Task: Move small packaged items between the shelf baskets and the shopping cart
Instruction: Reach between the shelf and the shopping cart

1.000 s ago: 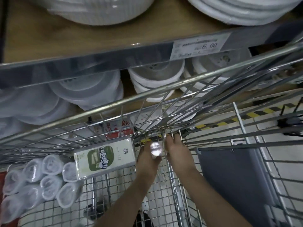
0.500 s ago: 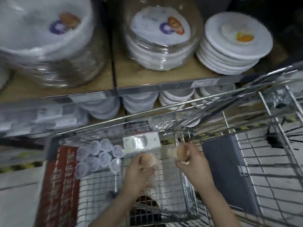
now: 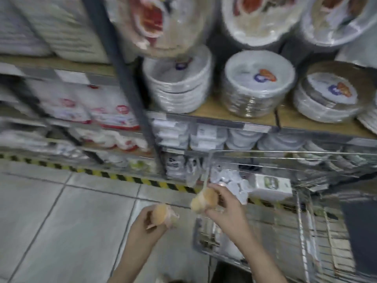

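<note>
My left hand [image 3: 147, 225] grips a small orange-tan item in clear wrap [image 3: 163, 213], held over the floor left of the cart. My right hand [image 3: 228, 209] pinches a second wrapped orange-tan item [image 3: 205, 199] near the cart's left front corner. The wire shopping cart [image 3: 306, 227] fills the lower right and holds a white-and-green box [image 3: 272, 185] and a clear pack of cups [image 3: 230, 180]. The picture is blurred by motion.
Shelves [image 3: 234, 117] ahead carry wrapped stacks of disposable plates and bowls [image 3: 258, 86]. A dark upright post [image 3: 130, 94] divides the shelving. Packs with red labels [image 3: 110, 113] sit at left. Yellow-black floor tape [image 3: 114, 175] edges grey tiles [image 3: 61, 221].
Both hands lifted out of the cart, each with a wrapped item, and moved left toward the shelving. My view swung up and left, from the cart's inside to the shelves and floor.
</note>
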Motion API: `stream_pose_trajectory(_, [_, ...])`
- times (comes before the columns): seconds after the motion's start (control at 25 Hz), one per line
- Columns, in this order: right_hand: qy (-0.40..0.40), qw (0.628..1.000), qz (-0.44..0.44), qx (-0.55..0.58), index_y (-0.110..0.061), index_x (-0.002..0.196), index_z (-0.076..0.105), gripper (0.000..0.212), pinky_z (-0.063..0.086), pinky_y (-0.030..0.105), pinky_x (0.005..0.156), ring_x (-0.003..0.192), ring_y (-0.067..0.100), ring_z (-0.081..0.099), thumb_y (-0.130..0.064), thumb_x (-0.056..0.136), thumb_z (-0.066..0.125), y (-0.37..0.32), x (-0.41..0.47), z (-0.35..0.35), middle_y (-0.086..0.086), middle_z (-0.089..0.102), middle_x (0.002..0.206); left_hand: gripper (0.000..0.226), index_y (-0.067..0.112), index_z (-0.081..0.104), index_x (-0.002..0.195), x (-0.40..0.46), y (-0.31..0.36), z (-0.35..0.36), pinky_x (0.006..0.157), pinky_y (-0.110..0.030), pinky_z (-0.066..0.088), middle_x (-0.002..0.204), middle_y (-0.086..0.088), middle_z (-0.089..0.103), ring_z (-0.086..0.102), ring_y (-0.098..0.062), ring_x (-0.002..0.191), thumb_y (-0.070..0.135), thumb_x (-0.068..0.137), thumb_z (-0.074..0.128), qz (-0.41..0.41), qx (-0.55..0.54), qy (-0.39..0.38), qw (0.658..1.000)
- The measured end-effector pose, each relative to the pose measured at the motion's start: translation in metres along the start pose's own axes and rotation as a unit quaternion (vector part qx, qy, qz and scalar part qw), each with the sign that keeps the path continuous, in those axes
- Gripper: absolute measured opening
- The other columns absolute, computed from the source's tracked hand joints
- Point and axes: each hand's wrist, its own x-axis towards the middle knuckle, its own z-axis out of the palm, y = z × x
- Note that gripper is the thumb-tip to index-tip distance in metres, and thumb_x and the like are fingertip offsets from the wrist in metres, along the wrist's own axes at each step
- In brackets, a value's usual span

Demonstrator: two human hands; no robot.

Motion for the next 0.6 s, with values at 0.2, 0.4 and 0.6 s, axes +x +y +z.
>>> stream_pose_trajectory(0.2, [-0.093,0.995,-0.047,0.0,-0.037,0.112,0.057,0.053,0.041,0.004,0.081,0.1,-0.014,0.053,-0.012,0.07,0.079,-0.077,-0.012,0.13,-0.014,0.059,0.115,0.044,0.019,0.062,0.093,-0.056,-0.005,-0.151,0.061,-0.01,0.048,0.08,0.002,0.069,0.063,-0.001,0.069,0.037,0.057,0.078,0.015,-0.047,0.138,0.989])
stream_pose_trajectory(0.4, [-0.198,0.977,-0.075,-0.005,-0.031,0.118,0.06,0.05,0.049,0.017,0.082,0.099,-0.003,0.061,-0.019,0.072,0.077,-0.133,-0.018,0.221,-0.013,0.063,0.113,0.03,0.02,0.061,0.092,-0.109,-0.01,-0.254,0.065,-0.013,0.049,0.085,0.003,0.067,0.062,0.003,0.068,0.022,0.064,0.07,0.01,-0.1,0.275,0.956])
stream_pose_trajectory(0.6, [-0.244,0.966,-0.087,0.008,-0.033,0.11,0.061,0.044,0.052,0.021,0.075,0.092,0.0,0.064,-0.006,0.077,0.073,-0.179,-0.002,0.267,-0.013,0.068,0.104,0.027,0.018,0.06,0.093,-0.104,-0.005,-0.303,0.083,-0.041,0.048,0.091,-0.005,0.065,0.061,-0.02,0.082,0.024,0.069,0.071,-0.005,-0.158,0.341,0.926])
